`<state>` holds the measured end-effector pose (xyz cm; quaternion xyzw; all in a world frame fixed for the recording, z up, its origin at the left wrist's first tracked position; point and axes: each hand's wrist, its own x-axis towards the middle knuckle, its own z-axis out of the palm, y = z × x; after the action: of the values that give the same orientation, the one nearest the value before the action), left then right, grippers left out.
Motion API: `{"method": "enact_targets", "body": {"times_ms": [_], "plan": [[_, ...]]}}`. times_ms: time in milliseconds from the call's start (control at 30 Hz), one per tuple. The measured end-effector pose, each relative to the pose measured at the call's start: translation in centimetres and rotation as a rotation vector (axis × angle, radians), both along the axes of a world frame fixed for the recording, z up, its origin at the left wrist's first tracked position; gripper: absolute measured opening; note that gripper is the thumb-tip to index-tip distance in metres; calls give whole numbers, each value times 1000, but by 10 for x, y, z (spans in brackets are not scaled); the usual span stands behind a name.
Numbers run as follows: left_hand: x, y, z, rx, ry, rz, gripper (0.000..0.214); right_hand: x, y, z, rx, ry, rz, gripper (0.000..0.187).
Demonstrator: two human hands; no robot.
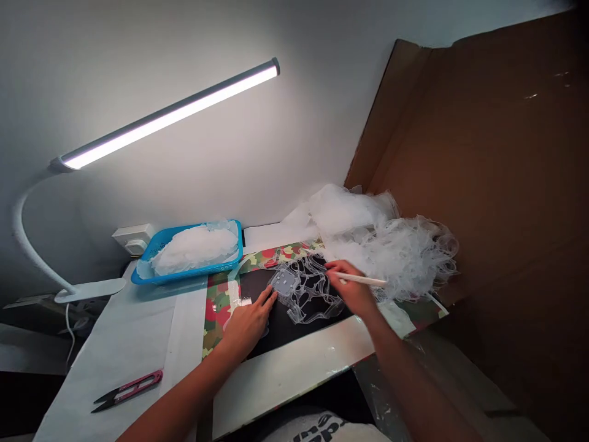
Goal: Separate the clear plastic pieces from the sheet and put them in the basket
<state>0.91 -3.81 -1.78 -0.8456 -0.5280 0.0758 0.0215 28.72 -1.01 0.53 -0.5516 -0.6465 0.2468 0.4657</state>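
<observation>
On a black work surface (271, 322) lies a translucent, lacy cut-out sheet (317, 301) with curling strands. A greyish patch (284, 282) with small pale marks sits at its left end. My left hand (251, 322) rests at that patch, its fingers stretched out and the fingertips touching its lower edge. At the sheet's right side is my right hand (352, 288), closed around a white pen-like stick (363, 280). Its fingertips are at the strands; whether they also pinch the sheet I cannot tell.
A heap of wispy translucent scraps (409, 258) lies right of the sheet, against a tall cardboard panel (478, 153). A blue basket (184, 275) holds a white pile. Pink-handled thread snips (129, 390) lie at lower left. A clamp lamp (175, 116) shines from above.
</observation>
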Motion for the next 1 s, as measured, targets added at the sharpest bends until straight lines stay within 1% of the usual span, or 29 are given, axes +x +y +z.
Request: {"method": "enact_targets", "body": {"times_ms": [67,100,133,200,333,467,567,667,767,833,867,900,933,1000], "plan": [[1,-4,-2,17,7,-9,64,-39,2,-8,-26,-36,285,13],[0,-5,-4,24,1,-13,63,-56,4,-13,-29,-72,372,11],[0,-5,-5,32,-5,-16,62,-70,5,-18,-23,-105,425,9],[-1,-5,-7,49,-16,-28,61,-85,8,-27,-7,-157,463,9],[-3,-5,-6,60,-41,-48,60,-90,11,-37,14,-193,430,12],[-2,-4,-2,32,-64,-50,57,-92,11,-38,44,-265,382,12],[-3,-3,-5,12,-88,-45,56,-95,11,-40,74,-361,346,10],[-3,-1,-10,12,-97,-54,57,-98,8,-44,87,-448,345,11],[-4,0,-11,20,-101,-67,53,-105,6,-48,152,-566,369,12],[-4,1,-10,19,-92,-62,52,-106,8,-47,198,-634,385,17],[-4,1,-9,15,-83,-56,53,-102,11,-44,212,-636,378,19],[-3,0,-9,9,-77,-48,55,-95,15,-40,220,-610,346,21],[-3,0,-9,1,-72,-41,58,-85,20,-35,226,-556,282,21],[-1,-1,-9,-17,-70,-30,61,-55,31,-24,225,-382,59,19]]}}
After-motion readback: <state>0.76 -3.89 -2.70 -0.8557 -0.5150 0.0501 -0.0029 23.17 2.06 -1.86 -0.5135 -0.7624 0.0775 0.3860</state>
